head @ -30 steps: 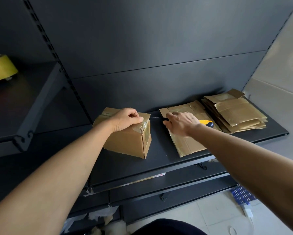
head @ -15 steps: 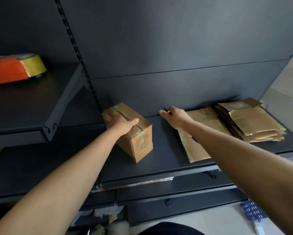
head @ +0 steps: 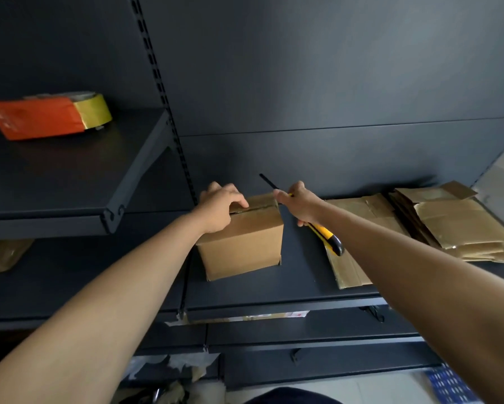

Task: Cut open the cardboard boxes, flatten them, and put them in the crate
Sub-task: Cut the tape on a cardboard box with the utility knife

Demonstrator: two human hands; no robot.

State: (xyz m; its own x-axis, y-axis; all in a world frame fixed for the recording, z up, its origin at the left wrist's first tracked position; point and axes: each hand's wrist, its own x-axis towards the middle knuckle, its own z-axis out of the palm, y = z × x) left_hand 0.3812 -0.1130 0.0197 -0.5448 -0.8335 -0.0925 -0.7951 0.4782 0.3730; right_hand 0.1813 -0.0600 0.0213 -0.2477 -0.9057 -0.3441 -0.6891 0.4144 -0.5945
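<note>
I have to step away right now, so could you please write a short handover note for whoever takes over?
Left hand holds the box by its top; right hand grips the knife, blade out, by the box's top right corner.
The box stands upright on the shelf.
Done: flattened cardboard is stacked to the right on the shelf, not crated.
Left: cut and flatten this box, then put everything in the crate, which is not clearly in view.
</note>
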